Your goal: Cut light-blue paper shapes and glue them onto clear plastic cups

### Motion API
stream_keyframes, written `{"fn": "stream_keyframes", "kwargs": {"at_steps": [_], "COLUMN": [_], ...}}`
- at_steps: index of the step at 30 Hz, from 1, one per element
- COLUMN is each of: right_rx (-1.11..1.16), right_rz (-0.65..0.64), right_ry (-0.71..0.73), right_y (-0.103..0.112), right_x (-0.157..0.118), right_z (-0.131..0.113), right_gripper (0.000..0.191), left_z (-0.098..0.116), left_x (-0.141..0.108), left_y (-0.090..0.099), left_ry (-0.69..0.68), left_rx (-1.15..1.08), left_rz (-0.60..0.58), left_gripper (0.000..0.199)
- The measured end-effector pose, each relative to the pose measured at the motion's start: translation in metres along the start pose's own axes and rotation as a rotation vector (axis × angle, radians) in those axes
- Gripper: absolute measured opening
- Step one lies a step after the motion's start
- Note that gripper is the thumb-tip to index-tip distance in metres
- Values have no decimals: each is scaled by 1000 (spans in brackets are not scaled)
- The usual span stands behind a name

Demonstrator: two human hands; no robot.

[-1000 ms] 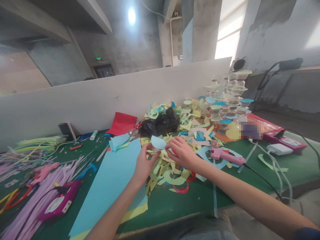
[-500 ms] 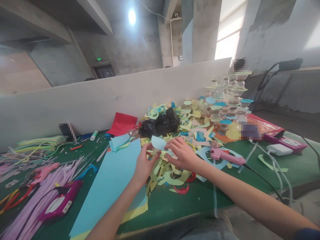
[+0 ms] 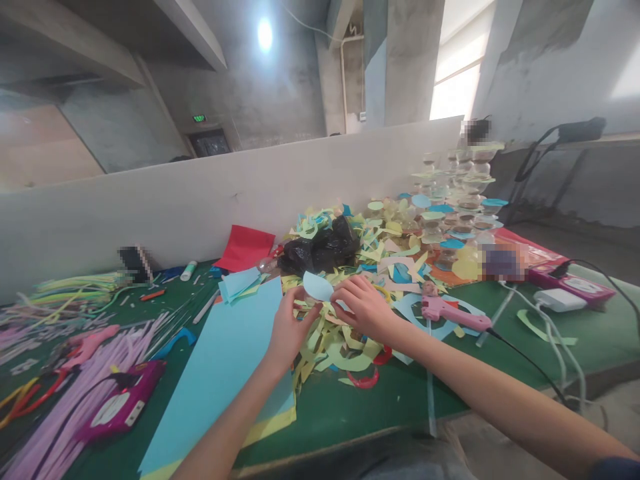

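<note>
Indoors, grn tbl (image 3: 360, 408), concr wall (image 3: 285, 93).

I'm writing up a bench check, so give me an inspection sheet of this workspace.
Surface: green table, partly covered by a large blue sheet on the left.
Job's things: small blue paper piece, above the scrap pile.
Clutter: paper scraps heaped mid-table, with a black plastic bag among them; pink glue gun to the right.
Hands: left hand and right hand hold the piece; exact fingertip contact partly hidden.
Cables: black cable from the gun; white cables at right.
Surroundings: white partition behind; lit green sign beyond.
</note>
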State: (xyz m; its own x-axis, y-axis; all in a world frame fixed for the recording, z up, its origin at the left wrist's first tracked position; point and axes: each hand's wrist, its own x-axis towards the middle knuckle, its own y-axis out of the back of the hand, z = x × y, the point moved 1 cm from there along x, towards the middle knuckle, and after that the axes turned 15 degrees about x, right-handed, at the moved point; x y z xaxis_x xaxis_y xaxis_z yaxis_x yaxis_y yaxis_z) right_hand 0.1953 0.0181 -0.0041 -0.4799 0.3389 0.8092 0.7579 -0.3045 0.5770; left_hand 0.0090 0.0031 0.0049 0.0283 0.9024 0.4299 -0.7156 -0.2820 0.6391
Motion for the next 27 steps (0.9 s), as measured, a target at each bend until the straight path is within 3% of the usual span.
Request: {"fn": "stream_keyframes", "kwargs": {"at_steps": [15,23,27], "right_rx": [19,69,165], "right_rz": [-12,-50,-17], "right_ry": [6,-59,-122], "right_y": [0,3,6], "right_x": [0,1,2], "right_z": [-1,-3,-5], "right_gripper": [7,10,27], "left_z": [-5,-7,-8], "left_x": [1,1,0], "left_y": [-1,-1,-2], "left_ry": [-30,-34,-75], "left_rx": [22,13,56], "left_rz": [-13,-14,0], "left_gripper": [33,36,33]}}
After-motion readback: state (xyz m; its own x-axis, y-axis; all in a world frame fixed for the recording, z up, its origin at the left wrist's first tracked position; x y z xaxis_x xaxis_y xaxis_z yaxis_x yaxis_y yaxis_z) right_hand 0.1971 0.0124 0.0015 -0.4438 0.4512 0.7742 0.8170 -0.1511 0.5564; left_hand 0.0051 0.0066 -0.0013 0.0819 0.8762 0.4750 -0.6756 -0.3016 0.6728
